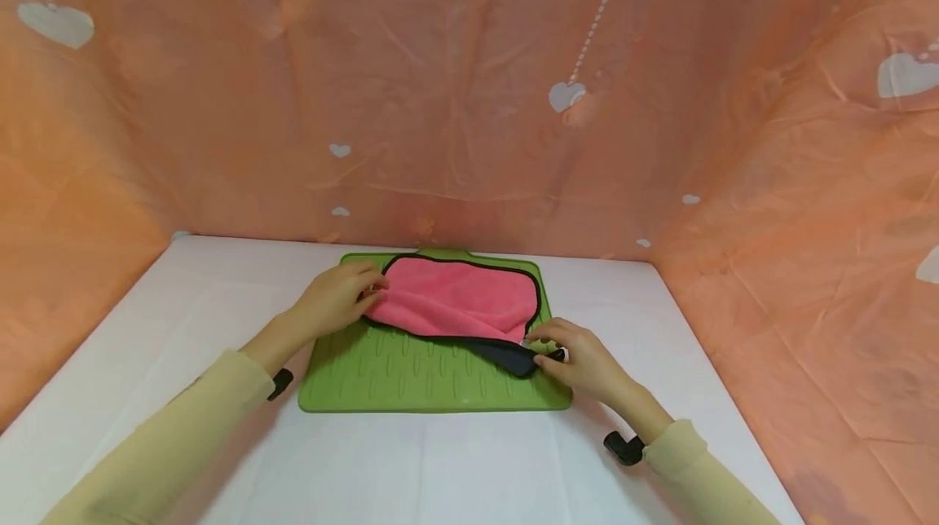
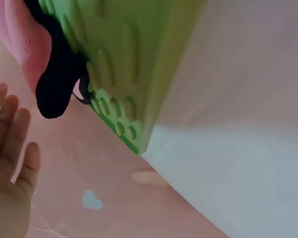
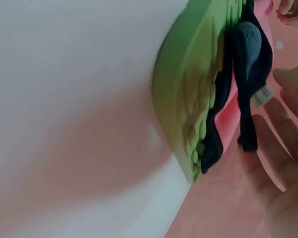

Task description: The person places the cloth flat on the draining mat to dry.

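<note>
A pink towel (image 1: 462, 293) with black edging lies rumpled over a green ridged mat (image 1: 411, 382). Its near right corner folds up and shows a dark grey underside (image 1: 513, 358). A small white label (image 3: 261, 96) and a black hanging loop (image 3: 248, 130) show there. My left hand (image 1: 339, 294) is at the towel's left edge; in the left wrist view its fingers (image 2: 10, 126) are loosely extended, a little apart from the black edging. By the folded corner, my right hand (image 1: 583, 358) has its thumb and fingers spread, with the fingertips beside the loop; contact is unclear.
The mat rests on a white-covered table (image 1: 367, 468), its tab (image 1: 443, 252) toward the back. Orange sheeting with white hearts (image 1: 455, 142) closes off the back and both sides. Black wrist devices (image 1: 623, 447) are strapped below the hands.
</note>
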`<state>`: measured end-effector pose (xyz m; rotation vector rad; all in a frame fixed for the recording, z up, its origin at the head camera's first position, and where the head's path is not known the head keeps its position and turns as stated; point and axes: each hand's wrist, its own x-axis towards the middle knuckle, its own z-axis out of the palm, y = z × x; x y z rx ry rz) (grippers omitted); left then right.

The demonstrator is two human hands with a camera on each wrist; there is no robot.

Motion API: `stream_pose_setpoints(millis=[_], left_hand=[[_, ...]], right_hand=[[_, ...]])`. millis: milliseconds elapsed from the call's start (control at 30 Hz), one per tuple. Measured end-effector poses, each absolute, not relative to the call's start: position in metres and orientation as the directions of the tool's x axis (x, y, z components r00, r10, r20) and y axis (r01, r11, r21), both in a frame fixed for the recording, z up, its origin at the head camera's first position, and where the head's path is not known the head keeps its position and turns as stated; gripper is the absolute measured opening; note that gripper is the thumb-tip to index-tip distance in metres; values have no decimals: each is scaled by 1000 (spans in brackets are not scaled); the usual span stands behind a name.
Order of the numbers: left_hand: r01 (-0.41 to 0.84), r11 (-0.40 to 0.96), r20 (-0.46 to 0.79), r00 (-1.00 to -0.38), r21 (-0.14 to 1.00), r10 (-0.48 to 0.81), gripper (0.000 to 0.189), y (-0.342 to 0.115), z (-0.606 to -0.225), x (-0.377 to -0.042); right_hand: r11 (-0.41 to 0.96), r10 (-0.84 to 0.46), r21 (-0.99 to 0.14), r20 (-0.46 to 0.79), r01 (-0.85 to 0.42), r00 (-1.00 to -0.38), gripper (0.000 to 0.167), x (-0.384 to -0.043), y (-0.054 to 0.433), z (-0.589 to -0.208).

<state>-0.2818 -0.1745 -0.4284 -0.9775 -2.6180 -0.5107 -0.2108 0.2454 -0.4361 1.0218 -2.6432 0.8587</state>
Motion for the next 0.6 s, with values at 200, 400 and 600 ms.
stream_pose_setpoints(millis=[200, 400, 600], left_hand=[[784, 610, 457, -587, 115, 669, 15, -181, -443, -267], [812, 582, 425, -543, 45, 724, 23, -185, -454, -269], [797, 604, 370, -564, 7, 738, 22, -184, -457, -277]], right_hand=[[611, -569, -444, 329, -655, -754, 30, -210, 239, -443], [639, -572, -465, 246, -613, -783, 30, -215, 234, -446], [650, -574, -472, 208, -595, -792, 30, -223, 232, -447]])
